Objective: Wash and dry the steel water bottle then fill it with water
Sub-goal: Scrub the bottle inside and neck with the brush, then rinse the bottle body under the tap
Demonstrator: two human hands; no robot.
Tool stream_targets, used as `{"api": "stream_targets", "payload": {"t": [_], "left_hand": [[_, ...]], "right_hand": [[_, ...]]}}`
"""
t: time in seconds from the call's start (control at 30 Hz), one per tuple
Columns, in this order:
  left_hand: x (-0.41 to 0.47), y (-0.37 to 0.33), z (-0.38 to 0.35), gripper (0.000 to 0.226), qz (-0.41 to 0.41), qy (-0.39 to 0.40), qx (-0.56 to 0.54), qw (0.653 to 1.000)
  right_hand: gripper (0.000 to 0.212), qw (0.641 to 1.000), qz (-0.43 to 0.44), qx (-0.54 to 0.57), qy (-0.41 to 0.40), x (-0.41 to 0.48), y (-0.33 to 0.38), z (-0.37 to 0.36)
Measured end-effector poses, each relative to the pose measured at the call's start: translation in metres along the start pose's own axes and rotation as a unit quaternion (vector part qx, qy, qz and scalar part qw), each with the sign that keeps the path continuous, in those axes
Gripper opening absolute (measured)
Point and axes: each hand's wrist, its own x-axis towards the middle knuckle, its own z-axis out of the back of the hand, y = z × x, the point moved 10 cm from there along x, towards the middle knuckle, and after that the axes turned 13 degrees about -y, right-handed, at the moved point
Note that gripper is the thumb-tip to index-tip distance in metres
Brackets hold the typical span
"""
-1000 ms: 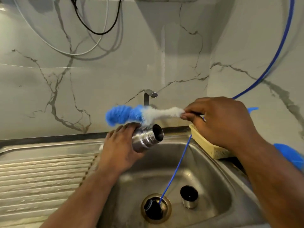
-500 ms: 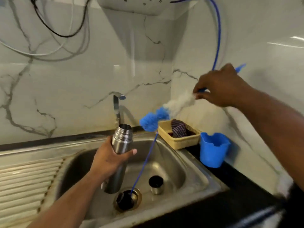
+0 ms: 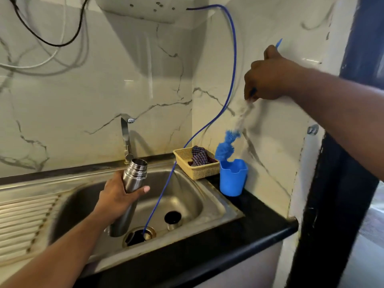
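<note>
Our left hand (image 3: 118,196) is wrapped round the steel water bottle (image 3: 134,181) just under its threaded neck. The bottle leans with its open mouth toward one o'clock and its base low in the sink (image 3: 220,204), close to the drain. Our right hand (image 3: 268,80), up at two o'clock from the bottle, is clenched on the handle of the bottle brush (image 3: 225,146). The brush hangs head-down, with its blue tuft just over the rim of the blue cup (image 3: 232,181).

We judge the step in hand to be parking the brush in that cup. To do it well, we bring the tuft straight down into the opening rather than sideways, since a soft head that catches the near rim could tip the cup. We let go only once the brush rests inside. We also hold the bottle over the basin so drips fall there.

A yellow basket (image 3: 197,173) with a checked cloth (image 3: 199,157) sits at nine o'clock of the cup. A blue hose (image 3: 233,59) runs down into the drain, a cap (image 3: 172,220) stands in the basin, and the tap (image 3: 125,138) rises at twelve o'clock from the bottle.
</note>
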Motion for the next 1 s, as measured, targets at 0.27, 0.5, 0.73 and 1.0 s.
{"api": "stream_targets", "payload": {"t": [0.27,0.5,0.73,1.0], "left_hand": [[-0.008,-0.011,-0.011,0.093,-0.014,0.029,0.043,0.999],[-0.009,-0.009,-0.014,0.107,-0.004,0.045,0.038,0.998],[-0.001,0.003,-0.013,0.108,0.024,0.044,0.019,0.999],[0.004,0.007,-0.003,0.094,0.035,0.032,-0.015,0.999]], "right_hand": [[0.021,0.994,0.105,-0.008,-0.012,-0.015,0.063,-0.036],[0.042,0.993,0.116,0.024,0.017,-0.025,0.09,-0.068],[0.076,0.98,0.121,0.018,0.159,-0.02,0.093,-0.067],[0.112,0.961,0.138,0.011,0.24,-0.006,0.103,-0.069]]}}
